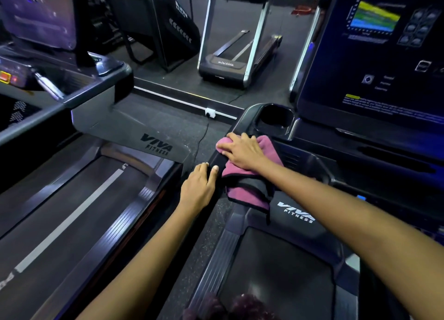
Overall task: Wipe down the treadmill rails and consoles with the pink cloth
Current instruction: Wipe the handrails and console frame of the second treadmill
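Pink cloth [242,175] lies pressed under the flat right hand [242,151] on the treadmill console [240,125]; left hand [199,187] rests open, empty, beside it.

both arms extended forward, bare to the elbow. right hand [242,151] palm down, fingers spread and flat, pressing downward. left hand [198,187] palm down, fingers together, slightly curled.
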`<act>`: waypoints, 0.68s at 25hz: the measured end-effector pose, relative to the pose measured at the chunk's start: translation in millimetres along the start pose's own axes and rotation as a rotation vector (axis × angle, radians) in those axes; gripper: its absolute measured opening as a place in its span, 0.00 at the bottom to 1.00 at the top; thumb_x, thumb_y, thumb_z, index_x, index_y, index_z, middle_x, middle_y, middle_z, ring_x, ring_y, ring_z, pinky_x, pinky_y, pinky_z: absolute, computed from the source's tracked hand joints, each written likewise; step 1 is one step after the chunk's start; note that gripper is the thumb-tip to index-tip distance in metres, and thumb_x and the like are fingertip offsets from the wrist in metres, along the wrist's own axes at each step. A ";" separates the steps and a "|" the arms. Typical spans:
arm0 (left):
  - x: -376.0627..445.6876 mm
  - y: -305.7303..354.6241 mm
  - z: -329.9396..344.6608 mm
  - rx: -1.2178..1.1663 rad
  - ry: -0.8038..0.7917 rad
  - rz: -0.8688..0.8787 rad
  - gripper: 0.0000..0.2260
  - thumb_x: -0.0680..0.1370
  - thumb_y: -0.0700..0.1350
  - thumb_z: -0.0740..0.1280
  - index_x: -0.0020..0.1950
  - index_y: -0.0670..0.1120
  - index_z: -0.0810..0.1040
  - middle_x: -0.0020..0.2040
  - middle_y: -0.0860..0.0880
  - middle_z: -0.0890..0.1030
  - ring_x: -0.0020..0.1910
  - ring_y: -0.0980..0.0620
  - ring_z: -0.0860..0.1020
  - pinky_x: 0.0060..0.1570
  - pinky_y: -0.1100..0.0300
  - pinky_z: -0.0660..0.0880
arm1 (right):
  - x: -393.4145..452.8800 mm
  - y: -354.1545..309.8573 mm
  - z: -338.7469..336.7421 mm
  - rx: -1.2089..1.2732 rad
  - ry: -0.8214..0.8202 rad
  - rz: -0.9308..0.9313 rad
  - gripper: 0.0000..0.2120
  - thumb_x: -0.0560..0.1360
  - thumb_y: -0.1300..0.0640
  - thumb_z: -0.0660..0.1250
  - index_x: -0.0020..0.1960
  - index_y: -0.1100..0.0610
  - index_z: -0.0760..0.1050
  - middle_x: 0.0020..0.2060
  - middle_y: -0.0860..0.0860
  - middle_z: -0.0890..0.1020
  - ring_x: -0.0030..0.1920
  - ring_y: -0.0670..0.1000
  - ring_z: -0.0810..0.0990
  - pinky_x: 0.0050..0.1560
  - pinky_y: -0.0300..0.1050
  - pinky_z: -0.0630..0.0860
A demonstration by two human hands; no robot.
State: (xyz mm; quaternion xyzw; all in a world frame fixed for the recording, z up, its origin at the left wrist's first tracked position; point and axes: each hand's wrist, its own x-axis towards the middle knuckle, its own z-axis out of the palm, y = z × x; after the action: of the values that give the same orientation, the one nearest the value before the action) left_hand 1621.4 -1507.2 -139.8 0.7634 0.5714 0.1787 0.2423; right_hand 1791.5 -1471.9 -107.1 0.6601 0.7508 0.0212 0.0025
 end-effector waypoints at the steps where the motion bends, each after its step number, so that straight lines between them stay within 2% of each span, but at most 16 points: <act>1: 7.6 6.5 -1.7 0.036 0.040 -0.003 0.19 0.81 0.55 0.51 0.56 0.41 0.70 0.62 0.43 0.73 0.60 0.40 0.72 0.53 0.48 0.67 | 4.6 5.6 -0.4 0.035 0.002 0.014 0.15 0.79 0.45 0.56 0.64 0.41 0.71 0.60 0.52 0.70 0.55 0.59 0.72 0.53 0.54 0.70; 3: 24.3 16.4 -3.5 0.062 0.063 0.014 0.20 0.81 0.55 0.52 0.58 0.40 0.70 0.65 0.42 0.71 0.62 0.39 0.70 0.55 0.47 0.67 | 18.8 24.9 -1.7 0.119 -0.001 0.064 0.12 0.78 0.50 0.59 0.61 0.43 0.74 0.56 0.53 0.71 0.53 0.60 0.74 0.51 0.53 0.71; 6: 34.1 19.8 8.8 -0.010 -0.041 0.034 0.24 0.81 0.56 0.51 0.72 0.44 0.63 0.73 0.45 0.63 0.70 0.44 0.65 0.64 0.48 0.64 | 36.6 45.5 -0.8 0.188 0.031 0.203 0.09 0.77 0.53 0.61 0.56 0.46 0.76 0.54 0.54 0.72 0.53 0.61 0.75 0.49 0.51 0.71; 8: 35.6 17.5 13.2 -0.035 -0.062 0.019 0.26 0.80 0.58 0.50 0.74 0.46 0.60 0.74 0.47 0.63 0.71 0.46 0.64 0.65 0.49 0.64 | 35.5 43.1 2.8 0.177 0.033 0.140 0.11 0.78 0.52 0.61 0.59 0.45 0.75 0.55 0.53 0.73 0.53 0.60 0.76 0.50 0.51 0.72; 12: 35.6 16.9 12.6 -0.084 -0.043 0.005 0.26 0.80 0.59 0.48 0.74 0.47 0.60 0.73 0.49 0.64 0.70 0.48 0.65 0.65 0.52 0.63 | 7.7 54.9 7.4 0.135 0.015 -0.224 0.18 0.78 0.50 0.60 0.67 0.43 0.70 0.61 0.51 0.73 0.52 0.55 0.75 0.51 0.52 0.74; 14: 35.7 16.4 13.2 -0.082 -0.040 0.003 0.26 0.80 0.59 0.48 0.74 0.47 0.60 0.73 0.49 0.64 0.70 0.49 0.65 0.65 0.52 0.63 | 19.0 80.1 -2.8 0.006 0.008 -0.211 0.16 0.78 0.50 0.59 0.65 0.45 0.71 0.59 0.51 0.73 0.52 0.56 0.75 0.45 0.51 0.74; 17: 34.5 16.4 14.1 -0.066 -0.028 0.006 0.27 0.80 0.60 0.48 0.74 0.47 0.60 0.73 0.49 0.64 0.70 0.49 0.65 0.65 0.52 0.63 | 44.4 89.3 -20.1 -0.179 0.003 -0.070 0.10 0.76 0.51 0.62 0.57 0.47 0.74 0.54 0.52 0.74 0.51 0.57 0.76 0.40 0.47 0.69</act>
State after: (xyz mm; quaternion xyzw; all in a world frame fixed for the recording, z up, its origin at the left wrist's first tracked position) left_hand 1651.8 -1480.2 -142.1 0.7592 0.5595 0.1874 0.2748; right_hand 1873.7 -1417.0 -82.8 0.6307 0.7685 0.0889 0.0612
